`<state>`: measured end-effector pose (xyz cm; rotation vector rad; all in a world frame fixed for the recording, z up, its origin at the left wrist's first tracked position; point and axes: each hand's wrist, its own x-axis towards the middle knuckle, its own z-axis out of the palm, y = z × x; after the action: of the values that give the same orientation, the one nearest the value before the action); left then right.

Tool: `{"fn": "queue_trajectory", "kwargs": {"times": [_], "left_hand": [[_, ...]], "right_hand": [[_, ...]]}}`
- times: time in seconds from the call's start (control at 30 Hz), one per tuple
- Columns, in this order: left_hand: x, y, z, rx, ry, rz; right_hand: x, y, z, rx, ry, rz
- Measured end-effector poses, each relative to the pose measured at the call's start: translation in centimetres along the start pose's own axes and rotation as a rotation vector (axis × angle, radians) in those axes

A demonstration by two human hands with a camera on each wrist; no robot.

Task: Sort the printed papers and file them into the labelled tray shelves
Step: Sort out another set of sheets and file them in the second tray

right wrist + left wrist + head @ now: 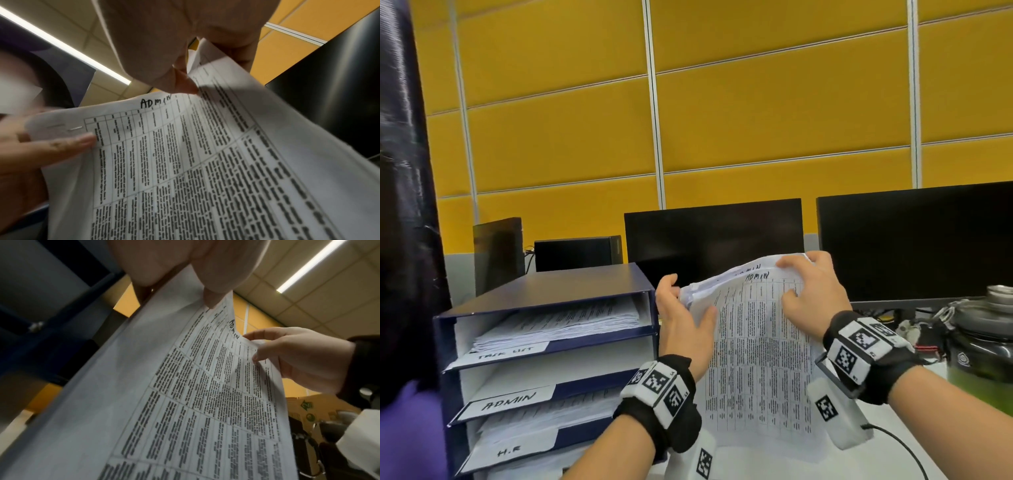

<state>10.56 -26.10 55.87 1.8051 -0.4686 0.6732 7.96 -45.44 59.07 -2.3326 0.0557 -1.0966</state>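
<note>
I hold a stapled bundle of printed papers [753, 359] upright in front of me, its top sheet a dense table with "ADMIN" handwritten at the top. My left hand [681, 315] grips its upper left edge, thumb on the front and fingers behind. At the upper right corner my right hand [808, 284] pinches the sheets, which curl back there. The left wrist view shows the papers [185, 402], my left hand [176, 272] and my right hand [298, 360]. In the right wrist view the papers [205, 162] run between my right hand [174, 48] and left hand [51, 149]. The blue tray shelves [558, 284] stand just to the left, labelled TASK LIST [510, 353], ADMIN [508, 401] and H.R [508, 452].
Two dark monitors [712, 243] [914, 240] stand behind the papers against a yellow panelled wall. A large bottle with green liquid [983, 346] sits at the right beside keys and clutter [914, 329]. A black cable [900, 445] lies on the desk. A person in purple [407, 428] is at far left.
</note>
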Motion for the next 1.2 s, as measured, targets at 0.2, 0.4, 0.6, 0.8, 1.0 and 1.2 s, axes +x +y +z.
{"fn": "queue_trajectory", "kwargs": {"times": [0.2, 0.4, 0.6, 0.8, 1.0, 1.2], "left_hand": [[0.7, 1.4, -0.2, 0.308, -0.026, 0.390], [2.1, 1.0, -0.6, 0.428, -0.044, 0.297], [2.8, 0.4, -1.2, 0.430, -0.092, 0.220], [3.1, 0.6, -1.3, 0.347, -0.034, 0.197], [3.2, 1.1, -1.3, 0.260, 0.022, 0.168], [2.6, 3.1, -0.4, 0.159, 0.153, 0.325]], "right_hand": [[-0.1, 0.0, -0.1, -0.008, -0.015, -0.007], [0.2, 0.4, -0.4, 0.008, 0.003, -0.028], [0.7, 0.1, -0.2, -0.020, -0.019, -0.091], [0.8, 0.7, -0.3, 0.095, 0.040, -0.087], [-0.9, 2.7, -0.8, 0.721, -0.202, 0.177], [-1.7, 1.7, -0.2, 0.676, 0.023, 0.212]]}}
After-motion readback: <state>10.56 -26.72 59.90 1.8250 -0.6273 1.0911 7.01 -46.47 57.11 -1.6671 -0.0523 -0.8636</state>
